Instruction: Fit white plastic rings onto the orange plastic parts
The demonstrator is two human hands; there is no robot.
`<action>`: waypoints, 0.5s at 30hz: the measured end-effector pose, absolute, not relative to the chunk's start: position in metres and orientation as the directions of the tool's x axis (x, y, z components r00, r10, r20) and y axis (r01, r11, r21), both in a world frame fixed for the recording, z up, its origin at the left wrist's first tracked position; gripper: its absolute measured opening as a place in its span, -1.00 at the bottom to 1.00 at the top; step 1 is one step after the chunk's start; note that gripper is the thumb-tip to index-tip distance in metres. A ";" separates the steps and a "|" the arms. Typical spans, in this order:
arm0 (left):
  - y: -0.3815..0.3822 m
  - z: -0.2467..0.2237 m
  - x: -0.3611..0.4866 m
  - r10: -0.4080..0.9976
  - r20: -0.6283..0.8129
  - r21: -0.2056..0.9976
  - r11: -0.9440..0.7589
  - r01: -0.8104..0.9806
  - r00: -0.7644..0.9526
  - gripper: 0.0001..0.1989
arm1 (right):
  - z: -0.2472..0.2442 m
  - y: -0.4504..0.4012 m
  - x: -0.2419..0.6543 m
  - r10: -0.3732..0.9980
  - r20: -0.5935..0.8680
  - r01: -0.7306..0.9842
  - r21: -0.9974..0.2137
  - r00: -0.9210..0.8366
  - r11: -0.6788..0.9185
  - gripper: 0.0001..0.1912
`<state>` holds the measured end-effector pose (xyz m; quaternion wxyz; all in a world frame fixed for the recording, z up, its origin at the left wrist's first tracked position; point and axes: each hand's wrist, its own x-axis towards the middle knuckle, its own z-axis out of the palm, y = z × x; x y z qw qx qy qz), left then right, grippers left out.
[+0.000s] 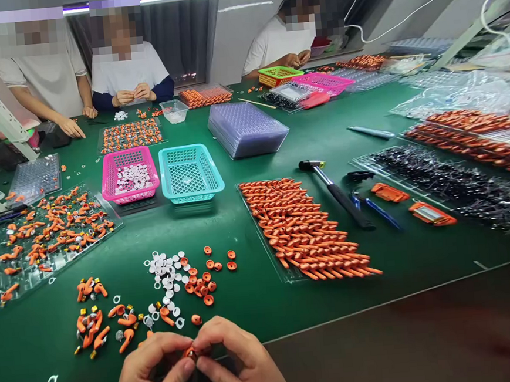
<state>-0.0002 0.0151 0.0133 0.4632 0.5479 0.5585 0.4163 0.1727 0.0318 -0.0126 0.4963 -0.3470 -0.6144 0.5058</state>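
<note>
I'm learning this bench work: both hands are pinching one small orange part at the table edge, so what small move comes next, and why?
Probably press the small orange part together between left hand and right hand, since both sets of fingertips already meet on it.

Pink basket (pixel 129 175), teal basket (pixel 190 172) (empty-looking), hammer (pixel 335 192), stacked clear trays (pixel 246 128)

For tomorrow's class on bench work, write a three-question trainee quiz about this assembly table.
1. True or false: the teal basket holds white discs.
2. Which basket lies left of the teal one: A pink basket, B green basket, C none?
3. What do the left hand and right hand pinch between their fingertips?

Key: 1 false, it looks empty. 2 A. 3 a small orange part, held at the near edge of the green table.
</note>
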 end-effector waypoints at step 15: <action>0.013 0.009 -0.005 0.998 0.054 0.947 -0.064 0.313 0.042 -0.92 | -0.008 0.036 0.169 0.922 0.278 0.091 -0.946 -0.271 0.312 -0.88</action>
